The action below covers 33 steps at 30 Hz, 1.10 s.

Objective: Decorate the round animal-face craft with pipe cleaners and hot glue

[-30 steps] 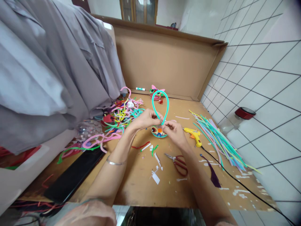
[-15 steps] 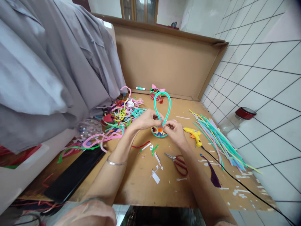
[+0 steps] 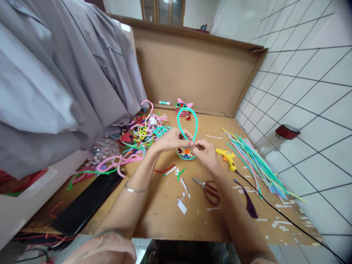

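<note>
A turquoise pipe cleaner (image 3: 197,124) is bent into a tall loop above my fingers. My left hand (image 3: 176,141) pinches it near the bottom, where its two ends meet. My right hand (image 3: 204,149) is closed on the ends from the other side, fingertips against those of the left. Just below the hands, partly covered by them, lies a small colourful face piece (image 3: 186,153) with a red-and-black eye, an orange middle and a turquoise rim.
Red-handled scissors (image 3: 210,192), paper scraps (image 3: 182,207) and a purple tassel (image 3: 250,205) lie nearer me. Rightward are a yellow glue gun (image 3: 227,157) with its cord and a pipe-cleaner bundle (image 3: 255,165). A tangled pile (image 3: 143,134) sits left; a finished-looking face (image 3: 182,107) stands behind.
The turquoise loop has shifted slightly left and tilted, its lower ends drawn a little to the right. Both hands stay nearly in place, still pinching it.
</note>
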{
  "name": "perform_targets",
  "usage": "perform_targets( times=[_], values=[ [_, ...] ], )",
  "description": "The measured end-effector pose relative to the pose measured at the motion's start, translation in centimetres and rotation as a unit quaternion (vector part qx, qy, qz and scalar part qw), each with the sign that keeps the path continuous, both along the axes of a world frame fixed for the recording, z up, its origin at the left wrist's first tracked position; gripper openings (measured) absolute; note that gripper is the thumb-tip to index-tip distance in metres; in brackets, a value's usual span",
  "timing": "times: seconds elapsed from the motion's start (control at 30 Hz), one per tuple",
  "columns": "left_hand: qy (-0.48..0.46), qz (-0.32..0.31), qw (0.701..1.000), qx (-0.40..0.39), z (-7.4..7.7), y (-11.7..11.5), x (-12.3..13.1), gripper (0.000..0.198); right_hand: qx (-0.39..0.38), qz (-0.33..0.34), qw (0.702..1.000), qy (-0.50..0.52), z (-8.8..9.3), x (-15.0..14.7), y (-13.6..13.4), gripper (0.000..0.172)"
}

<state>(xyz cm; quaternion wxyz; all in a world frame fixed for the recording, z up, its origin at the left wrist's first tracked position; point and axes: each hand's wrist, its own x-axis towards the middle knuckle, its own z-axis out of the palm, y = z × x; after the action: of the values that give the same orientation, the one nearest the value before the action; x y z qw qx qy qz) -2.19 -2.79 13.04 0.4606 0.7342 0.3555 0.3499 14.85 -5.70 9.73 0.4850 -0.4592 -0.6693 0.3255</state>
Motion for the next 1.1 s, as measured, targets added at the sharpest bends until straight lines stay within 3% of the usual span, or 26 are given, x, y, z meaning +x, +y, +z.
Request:
perform_targets(
  times=[0.17, 0.43, 0.67, 1.1],
  values=[
    [-0.042, 0.006, 0.999, 0.014, 0.09, 0.07, 0.05, 0.029, -0.018, 0.008, 0.999, 0.040, 0.22, -0.29, -0.16, 0.016],
    [-0.084, 0.073, 0.994, 0.001, 0.53, -0.05, -0.25, 0.031, -0.085, 0.016, 0.988, 0.125, 0.14, -0.17, 0.08, 0.024],
    [-0.081, 0.028, 0.996, -0.014, 0.33, -0.04, -0.21, 0.028, -0.089, 0.026, 0.986, 0.141, 0.46, -0.46, -0.39, 0.022],
    [-0.076, 0.018, 0.997, 0.008, 0.14, 0.05, 0.18, 0.029, -0.068, -0.007, 0.984, 0.165, 0.01, -0.82, -0.28, 0.018]
  ],
)
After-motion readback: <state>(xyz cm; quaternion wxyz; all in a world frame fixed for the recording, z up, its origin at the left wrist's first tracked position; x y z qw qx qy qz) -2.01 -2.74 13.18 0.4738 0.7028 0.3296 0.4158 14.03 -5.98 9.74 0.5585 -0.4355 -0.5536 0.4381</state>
